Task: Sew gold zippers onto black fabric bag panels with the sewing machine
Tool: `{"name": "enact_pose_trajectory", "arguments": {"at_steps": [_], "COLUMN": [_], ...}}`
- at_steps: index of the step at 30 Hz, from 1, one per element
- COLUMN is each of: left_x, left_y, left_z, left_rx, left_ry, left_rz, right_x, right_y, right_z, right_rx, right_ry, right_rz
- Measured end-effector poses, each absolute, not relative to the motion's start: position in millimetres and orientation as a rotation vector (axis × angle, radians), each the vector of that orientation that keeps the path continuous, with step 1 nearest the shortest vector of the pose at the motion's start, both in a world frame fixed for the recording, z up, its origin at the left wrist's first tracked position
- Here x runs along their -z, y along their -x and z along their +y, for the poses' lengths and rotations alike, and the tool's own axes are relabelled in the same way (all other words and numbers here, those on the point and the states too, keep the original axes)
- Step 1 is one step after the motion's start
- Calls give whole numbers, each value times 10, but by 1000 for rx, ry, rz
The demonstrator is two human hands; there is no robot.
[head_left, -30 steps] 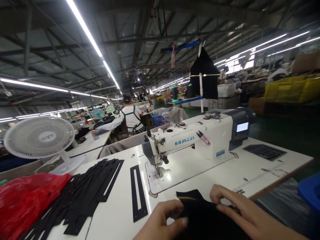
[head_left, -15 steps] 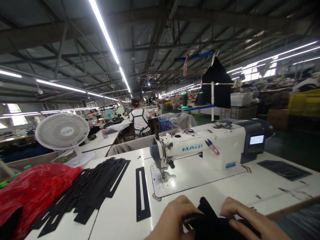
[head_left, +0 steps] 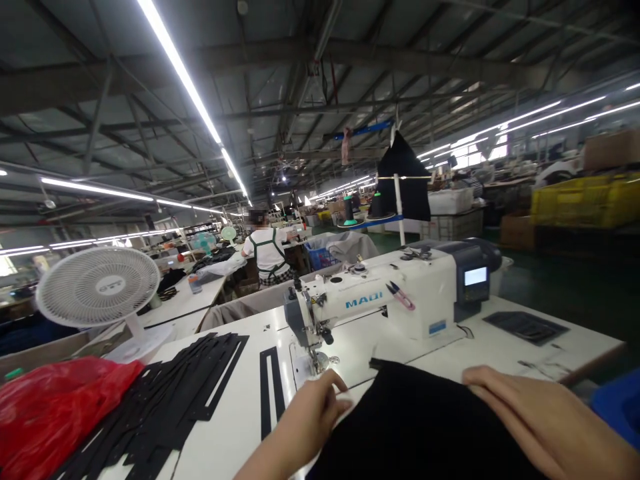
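Holding black cloth (head_left: 425, 423) at 5 o'clock in view, right hand (head_left: 530, 403) pinching its 1 o'clock edge, left hand (head_left: 313, 408) at its 9 o'clock, grip unclear, we'd risk skewing it by tugging unevenly.

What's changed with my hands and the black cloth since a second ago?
Your left hand and right hand have moved apart; the cloth, bunched before, now spreads wider, its far edge nearer the machine. Snips and slotted strip stay put.
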State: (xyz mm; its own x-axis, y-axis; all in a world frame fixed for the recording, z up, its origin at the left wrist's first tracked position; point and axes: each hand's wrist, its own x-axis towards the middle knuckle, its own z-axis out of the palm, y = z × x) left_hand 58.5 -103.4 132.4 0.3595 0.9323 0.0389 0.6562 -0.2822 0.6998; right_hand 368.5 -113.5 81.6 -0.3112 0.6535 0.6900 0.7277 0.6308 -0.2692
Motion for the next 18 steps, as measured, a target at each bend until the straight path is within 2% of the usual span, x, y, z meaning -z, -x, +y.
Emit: {"name": "enact_pose_trajectory", "arguments": {"at_steps": [4,9,13,18], "left_x": [-1522,-1581,-1560,-1616], "left_y": [-735,-1008,-990,-927], "left_z": [-973,-853,-715,-604], "left_rx": [-885,-654,-737,-749], "left_ry": [-2125,-2137,-2094,-2100], "left_rz": [1252,1181,1228,1289], "right_x": [-1161,-1222,-1166,-1052], "right_y": [-3440,-3418,-3724,-3858], "right_z": [-1183,-1200,-1190,-1194], "right_rx": [-28,-613,-1041,-1139], "right_ry": [1112,1306,1296,1250], "right_rz": [-2204,-2131,-1958,-1683]}}
